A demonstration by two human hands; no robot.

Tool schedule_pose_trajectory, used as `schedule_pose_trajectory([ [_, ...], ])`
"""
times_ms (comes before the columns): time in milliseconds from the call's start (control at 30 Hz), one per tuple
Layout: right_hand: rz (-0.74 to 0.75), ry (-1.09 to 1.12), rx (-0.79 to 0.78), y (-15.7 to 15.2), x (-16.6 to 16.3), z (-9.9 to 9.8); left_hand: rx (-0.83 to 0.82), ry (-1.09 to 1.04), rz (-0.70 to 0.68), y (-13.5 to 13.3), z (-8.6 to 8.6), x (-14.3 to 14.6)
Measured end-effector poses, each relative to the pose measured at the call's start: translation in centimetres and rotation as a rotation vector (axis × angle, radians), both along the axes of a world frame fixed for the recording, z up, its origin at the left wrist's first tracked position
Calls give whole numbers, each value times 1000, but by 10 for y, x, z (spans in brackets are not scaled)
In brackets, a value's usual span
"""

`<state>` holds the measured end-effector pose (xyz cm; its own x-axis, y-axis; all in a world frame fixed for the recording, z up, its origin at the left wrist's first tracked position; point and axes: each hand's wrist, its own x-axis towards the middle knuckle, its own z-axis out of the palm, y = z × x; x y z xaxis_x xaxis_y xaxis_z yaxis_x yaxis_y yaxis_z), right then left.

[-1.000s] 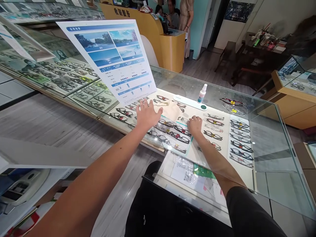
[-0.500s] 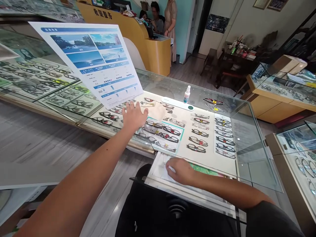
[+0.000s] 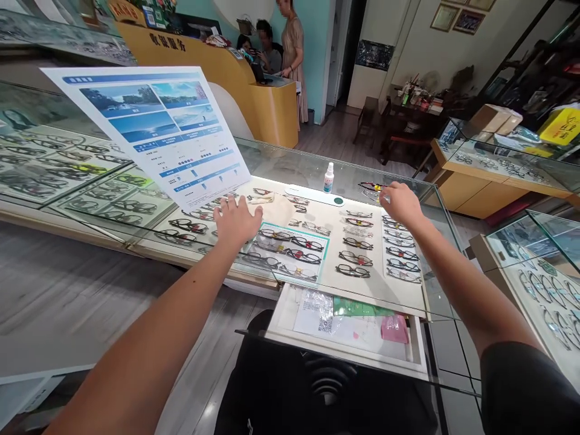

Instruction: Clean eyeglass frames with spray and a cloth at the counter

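Note:
My left hand [image 3: 235,220] lies flat with fingers spread on the glass counter top [image 3: 435,266], just below a tilted poster board [image 3: 149,130] and beside a beige cloth [image 3: 278,210]. My right hand [image 3: 401,204] reaches over the far right part of the counter with its fingers curled. Its fingertips are next to a red-and-black pair of glasses [image 3: 369,187] lying on the glass. A small pale thing shows at the fingertips, but I cannot make it out. Rows of eyeglasses [image 3: 356,258] lie under the glass between my hands.
A small spray bottle [image 3: 328,177] and a long white tray [image 3: 312,194] stand at the counter's far edge. Below the counter an open drawer [image 3: 419,353] holds papers and green and pink packets. More display cases flank both sides. People stand at a yellow desk [image 3: 272,112] behind.
My right hand went from the glass down to the open drawer, then up and across to the far right of the counter. My left hand stayed flat on the glass.

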<state>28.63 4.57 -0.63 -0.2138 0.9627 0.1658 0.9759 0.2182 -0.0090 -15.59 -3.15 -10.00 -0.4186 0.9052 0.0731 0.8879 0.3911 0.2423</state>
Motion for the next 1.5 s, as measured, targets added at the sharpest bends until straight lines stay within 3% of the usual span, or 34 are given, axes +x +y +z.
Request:
schedule_pose_trajectory([
  [100, -69, -7, -1, 35, 13, -21, 2, 3, -1, 1, -1, -1],
  [233, -89, 25, -17, 48, 14, -36, 23, 9, -6, 1, -4, -1],
  [433, -78, 123, -49, 40, -1, -26, 39, -10, -22, -1, -5, -2],
  [567, 92, 272, -105, -24, -20, 0, 58, -10, -29, -1, -8, -4],
  [667, 418, 528, -368, -104, -35, 13, 71, -12, -30, 0, -9, -4],
  [733, 504, 524, -531, -157, -42, 9, 72, -29, -26, -1, -7, -3],
  [867, 569, 418, -636, -232, -46, -23, 126, -33, -60, -10, 2, 5],
  [967, 609, 390, -563, -258, -43, -46, 294, 51, -220, -19, 11, 11],
  [1033, 602, 413, -566, -267, -41, -55, 321, 77, -344, -20, 15, 13],
  [1200, 512, 488, -678, -269, -44, -71, 191, 46, -515, -13, 17, 11],
  [1367, 434, 437, -715, -250, -54, -109, 145, 63, -384, -4, 7, 8],
  [1500, 476, 294, -516, -226, -62, -157, 95, 59, -336, -1, 0, 5],
])
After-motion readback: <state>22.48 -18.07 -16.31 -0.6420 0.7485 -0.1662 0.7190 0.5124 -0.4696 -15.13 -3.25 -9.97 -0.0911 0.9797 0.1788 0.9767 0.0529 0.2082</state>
